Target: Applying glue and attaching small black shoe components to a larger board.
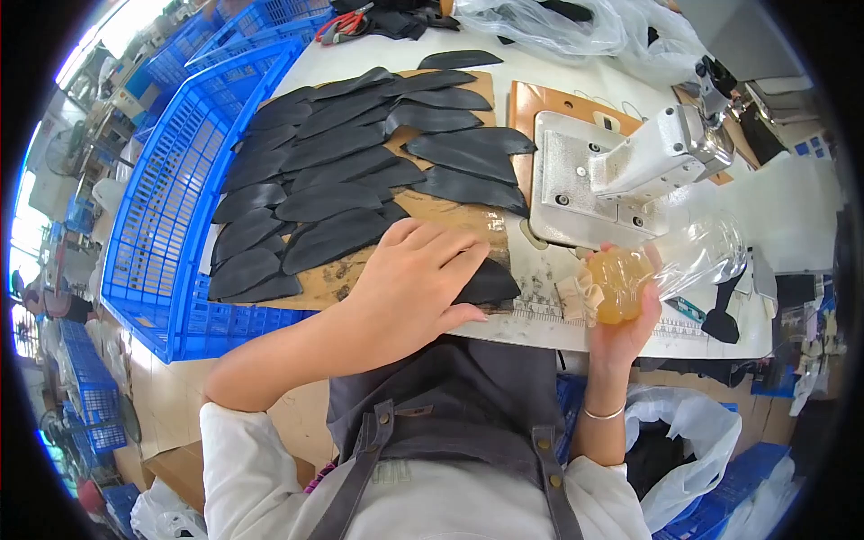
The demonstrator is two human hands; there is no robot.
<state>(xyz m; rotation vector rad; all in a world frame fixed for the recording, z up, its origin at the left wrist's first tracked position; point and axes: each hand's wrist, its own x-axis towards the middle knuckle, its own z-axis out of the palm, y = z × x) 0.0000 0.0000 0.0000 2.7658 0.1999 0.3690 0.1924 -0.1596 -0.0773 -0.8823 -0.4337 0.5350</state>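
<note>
My right hand [630, 310] is wrapped round a clear plastic bottle [697, 255] lying tilted, with thick yellowish liquid pooled toward its neck. A beige cloth-like wrap [579, 297] surrounds the neck end, which points left. My left hand [418, 274] rests palm down at the near right part of a brown cardboard sheet [337, 274], fingers spread and thumb apart. Under and beside it lies a black curved piece [489, 283], partly hidden by the hand. Many similar black pieces [337, 236] lie in overlapping rows across the cardboard.
A white machine arm on a base [576, 180] stands right of the cardboard. Blue plastic crates [162, 216] line the left side. Red-handled scissors [344, 24] and clear plastic bags [558, 31] lie at the back. A ruler strip [540, 317] runs along the table's front edge.
</note>
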